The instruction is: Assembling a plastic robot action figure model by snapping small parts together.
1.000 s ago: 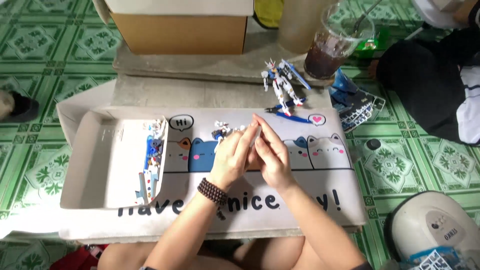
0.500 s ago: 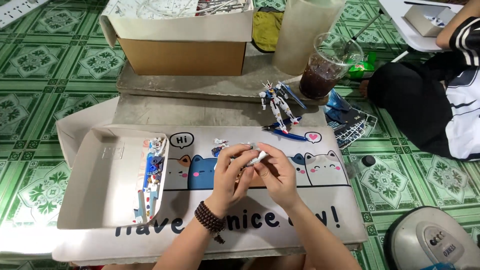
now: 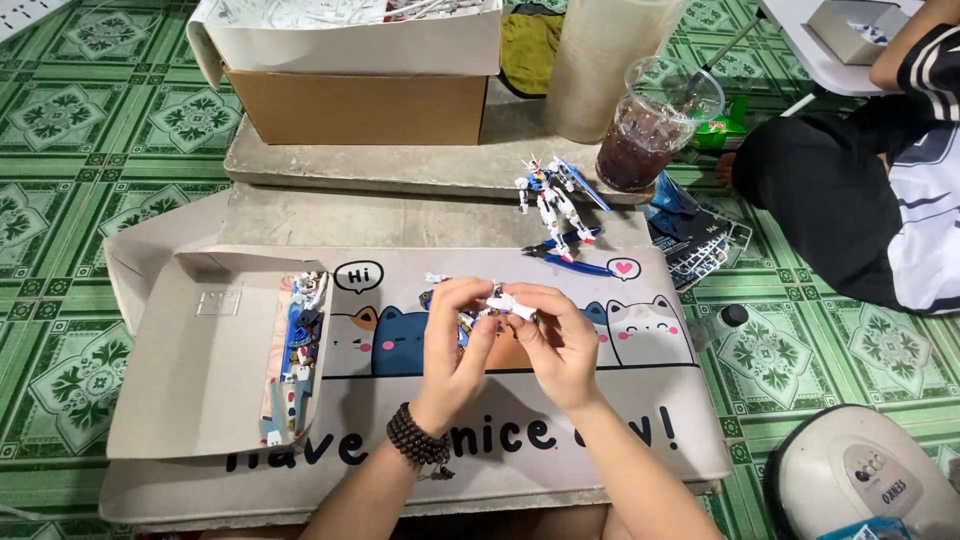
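While one finished robot model (image 3: 553, 205) stands on the desk (image 3: 400, 190), the left hand (image 3: 455, 335) and right hand (image 3: 558, 340) pinch a small white part (image 3: 510, 303), loose pieces (image 3: 298, 345) still waiting in the cardboard tray (image 3: 200, 370).

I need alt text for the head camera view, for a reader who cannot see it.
Two hands, left and right, pinch a small white model part above a cat-printed mat. A finished toy robot stands behind, with a cardboard box and an iced drink.

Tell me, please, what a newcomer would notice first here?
Two hands, left and right, pinch a small white part over a grey mat with cartoon cats. Behind them stands a white and blue robot model, beside a cup of dark drink.
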